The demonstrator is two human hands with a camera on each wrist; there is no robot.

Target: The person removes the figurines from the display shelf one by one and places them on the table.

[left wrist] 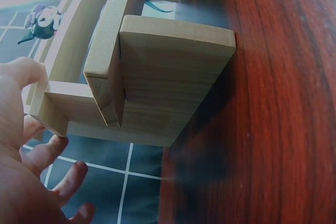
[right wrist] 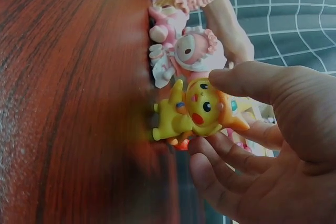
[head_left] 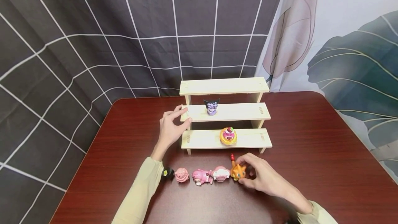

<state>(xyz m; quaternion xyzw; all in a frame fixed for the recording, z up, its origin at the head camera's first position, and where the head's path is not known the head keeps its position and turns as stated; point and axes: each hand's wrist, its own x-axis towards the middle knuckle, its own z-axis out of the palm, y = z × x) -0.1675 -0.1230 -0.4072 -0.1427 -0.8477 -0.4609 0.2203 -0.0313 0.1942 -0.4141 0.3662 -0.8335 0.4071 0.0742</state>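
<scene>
1. Right hand [head_left: 263,175] pinches orange figure [head_left: 238,173] by its head on the table [head_left: 314,137], likely keeping it upright.
2. Pink toys [head_left: 202,176] line up beside it, apparently for easy reach.
3. Left hand [head_left: 170,127] pinches the shelf's [head_left: 237,111] end, perhaps bracing it.
4. Round toy [head_left: 228,137] and purple toy [head_left: 212,108] occupy separate tiers, neither hiding the other.

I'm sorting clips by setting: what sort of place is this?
Likely an indoor room, perhaps a home: a brown table, a dark gridded curtain behind it, and a tiered wooden shelf bearing small figurines.
</scene>
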